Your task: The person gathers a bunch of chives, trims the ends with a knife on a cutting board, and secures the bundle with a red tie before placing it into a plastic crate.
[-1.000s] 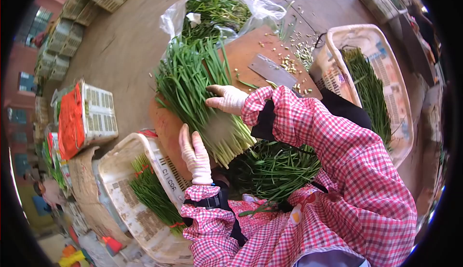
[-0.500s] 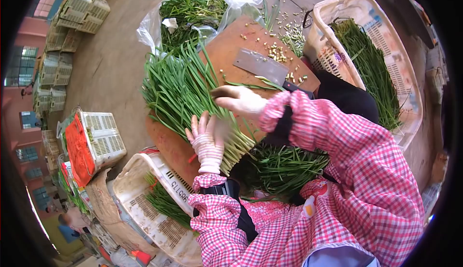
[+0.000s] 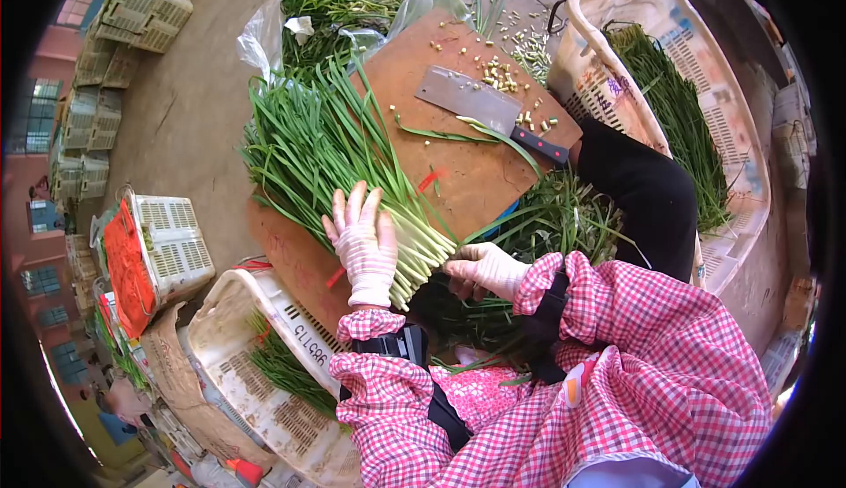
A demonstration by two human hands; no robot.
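Right fingers (image 3: pixel 463 268) shifted to stem ends (image 3: pixel 428 263), curled, grip unclear, left fingers (image 3: pixel 355 211) spread atop greens (image 3: pixel 308 144)

Left hand (image 3: pixel 366 246) lies flat on green stalks (image 3: pixel 322 149), right hand (image 3: pixel 490 269) beside their pale ends (image 3: pixel 425 252).

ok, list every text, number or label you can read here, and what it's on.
"985775": black digits on the side of the left crate; best reading, some digits uncertain at this slant.
Unreadable: dark and purple marks on the outer wall of the right crate; too small and blurred.
Nothing legible on the cleaver or the stacked crates in the background.
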